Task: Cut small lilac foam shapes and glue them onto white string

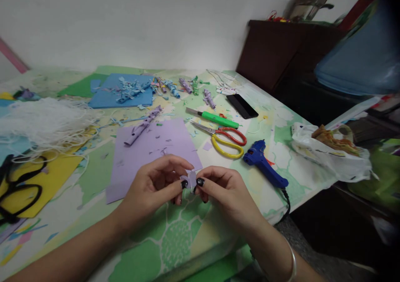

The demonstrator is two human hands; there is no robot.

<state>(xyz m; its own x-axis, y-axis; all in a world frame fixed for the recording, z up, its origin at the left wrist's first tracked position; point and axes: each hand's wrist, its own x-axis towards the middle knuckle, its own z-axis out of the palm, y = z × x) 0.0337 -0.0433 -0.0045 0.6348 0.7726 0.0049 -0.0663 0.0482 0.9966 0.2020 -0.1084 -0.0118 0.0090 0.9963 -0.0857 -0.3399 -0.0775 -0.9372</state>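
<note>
Two hands, left [161,182] and right [223,188], pinch one small lilac paper piece [191,179] between thumbs and fingers, near the table's front edge. At one o'clock from it lie the scissors [221,138]; at ten o'clock, a lilac sheet [153,157].

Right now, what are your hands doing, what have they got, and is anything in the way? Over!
Left hand and right hand pinching small purple paper piece. Scissors and blue glue gun lying near right hand, not touching it. Over.
</note>
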